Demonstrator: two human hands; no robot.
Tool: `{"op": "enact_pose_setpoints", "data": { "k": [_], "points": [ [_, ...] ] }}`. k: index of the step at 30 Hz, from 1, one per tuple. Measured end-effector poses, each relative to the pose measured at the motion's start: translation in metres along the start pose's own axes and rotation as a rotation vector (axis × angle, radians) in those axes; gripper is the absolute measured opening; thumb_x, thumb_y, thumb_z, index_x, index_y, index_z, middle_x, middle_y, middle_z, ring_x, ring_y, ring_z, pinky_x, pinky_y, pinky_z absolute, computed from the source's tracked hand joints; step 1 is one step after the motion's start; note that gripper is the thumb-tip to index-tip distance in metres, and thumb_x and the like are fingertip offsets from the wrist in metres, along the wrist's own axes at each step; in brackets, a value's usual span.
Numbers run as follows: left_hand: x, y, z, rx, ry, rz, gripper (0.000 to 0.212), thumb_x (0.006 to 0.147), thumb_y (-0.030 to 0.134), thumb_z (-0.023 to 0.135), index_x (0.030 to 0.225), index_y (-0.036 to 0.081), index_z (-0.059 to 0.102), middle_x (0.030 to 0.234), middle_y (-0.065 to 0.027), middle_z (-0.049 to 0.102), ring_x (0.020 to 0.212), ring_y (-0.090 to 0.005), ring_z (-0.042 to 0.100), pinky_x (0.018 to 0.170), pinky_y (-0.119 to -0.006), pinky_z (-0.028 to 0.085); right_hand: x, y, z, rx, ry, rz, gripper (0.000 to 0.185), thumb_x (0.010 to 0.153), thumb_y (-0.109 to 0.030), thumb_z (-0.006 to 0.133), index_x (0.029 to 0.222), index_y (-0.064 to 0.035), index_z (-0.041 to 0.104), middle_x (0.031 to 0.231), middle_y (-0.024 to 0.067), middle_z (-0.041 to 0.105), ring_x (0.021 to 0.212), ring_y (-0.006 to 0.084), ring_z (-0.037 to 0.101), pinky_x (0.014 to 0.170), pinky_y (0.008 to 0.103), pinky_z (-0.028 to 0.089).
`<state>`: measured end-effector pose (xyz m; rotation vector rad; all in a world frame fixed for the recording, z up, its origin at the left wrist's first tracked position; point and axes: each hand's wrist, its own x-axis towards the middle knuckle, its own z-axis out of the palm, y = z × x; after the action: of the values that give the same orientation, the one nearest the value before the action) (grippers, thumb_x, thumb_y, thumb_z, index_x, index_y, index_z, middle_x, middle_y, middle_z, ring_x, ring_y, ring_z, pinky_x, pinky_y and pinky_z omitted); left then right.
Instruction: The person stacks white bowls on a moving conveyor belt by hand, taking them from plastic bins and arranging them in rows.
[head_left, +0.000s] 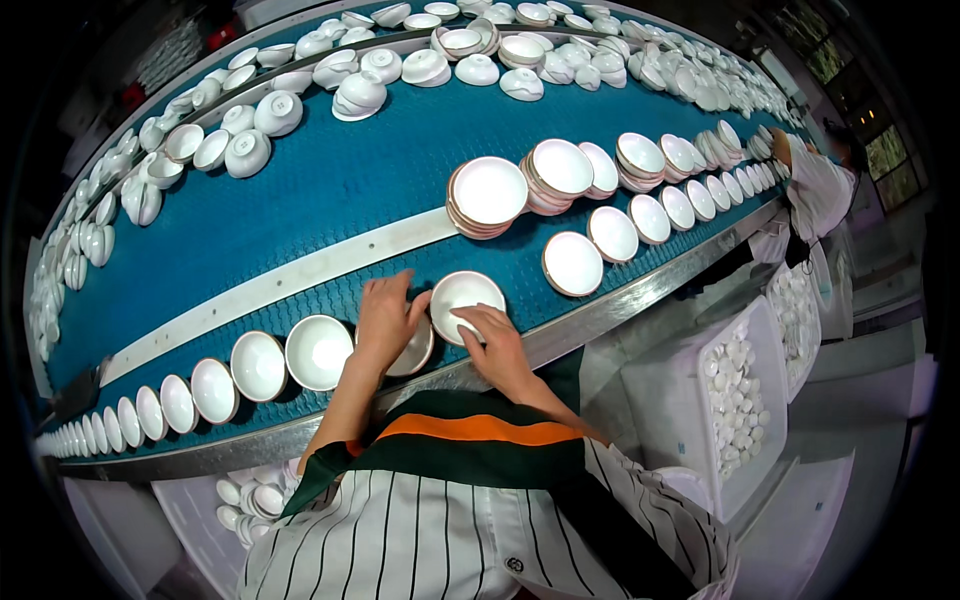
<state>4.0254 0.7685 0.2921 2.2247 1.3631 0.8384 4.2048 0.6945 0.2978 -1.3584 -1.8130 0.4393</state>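
Note:
My left hand (386, 315) is over a white ceramic bowl (415, 351) and hides much of it. Its thumb and index finger are apart, with nothing visible between them. To the right, another white bowl (454, 289) with a brown rim stands mouth up. My right hand (495, 349) reaches over this bowl's near right side, fingers and thumb against its inside; whether they pinch the wall is hidden. Both bowls sit on the near lane of a blue conveyor belt (517, 274). A white bowl (319, 352) stands just left of my left hand.
A row of bowls (572, 263) continues rightward. Stacked bowls (490, 191) stand by a white divider rail (285, 285). Many jumbled bowls (360, 94) line the far side. A metal edge (622, 300) borders the belt. White bins (675, 405) hold small ceramics. Another person (817, 187) stands at far right.

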Motion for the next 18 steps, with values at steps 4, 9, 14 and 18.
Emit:
{"op": "enact_pose_setpoints", "data": {
  "k": [4, 9, 14, 18],
  "points": [
    [0.002, 0.003, 0.032, 0.149, -0.207, -0.07, 0.02, 0.085, 0.014, 0.058, 0.101, 0.002, 0.057, 0.07, -0.0187, 0.062, 0.069, -0.0363, 0.059, 0.079, -0.044, 0.042, 0.017, 0.042, -0.039, -0.202, 0.216, 0.127, 0.031, 0.082, -0.005, 0.061, 0.113, -0.0006, 0.059, 0.102, 0.0167, 0.063, 0.099, 0.0328, 0.057, 0.088, 0.0396, 0.043],
    [0.009, 0.006, 0.04, 0.183, -0.163, -0.178, 0.013, 0.084, 0.008, 0.054, 0.096, 0.003, 0.056, 0.073, -0.0169, 0.061, 0.074, -0.0327, 0.059, 0.074, -0.045, 0.041, 0.006, 0.075, -0.061, -0.43, 0.105, 0.2, 0.033, 0.079, -0.006, 0.064, 0.111, 0.0021, 0.058, 0.097, 0.0184, 0.062, 0.093, 0.0336, 0.057, 0.083, 0.0404, 0.043],
    [0.028, 0.03, 0.052, 0.269, 0.091, 0.056, 0.029, 0.081, 0.01, 0.06, 0.108, 0.002, 0.058, 0.092, -0.0143, 0.061, 0.093, -0.0308, 0.056, 0.084, -0.042, 0.04, 0.006, 0.06, -0.055, -0.138, -0.073, 0.06, 0.027, 0.08, -0.007, 0.064, 0.106, -0.0006, 0.061, 0.096, 0.0171, 0.064, 0.092, 0.0314, 0.059, 0.08, 0.0399, 0.046],
    [0.045, 0.06, 0.075, 0.105, 0.073, 0.05, 0.033, 0.08, 0.021, 0.066, 0.107, 0.003, 0.058, 0.082, -0.0166, 0.061, 0.082, -0.0333, 0.058, 0.087, -0.043, 0.04, 0.028, 0.079, -0.083, -0.081, 0.1, 0.135, 0.03, 0.083, -0.007, 0.062, 0.112, -0.001, 0.059, 0.103, 0.0167, 0.063, 0.099, 0.0345, 0.057, 0.087, 0.0391, 0.045]
  ]
}}
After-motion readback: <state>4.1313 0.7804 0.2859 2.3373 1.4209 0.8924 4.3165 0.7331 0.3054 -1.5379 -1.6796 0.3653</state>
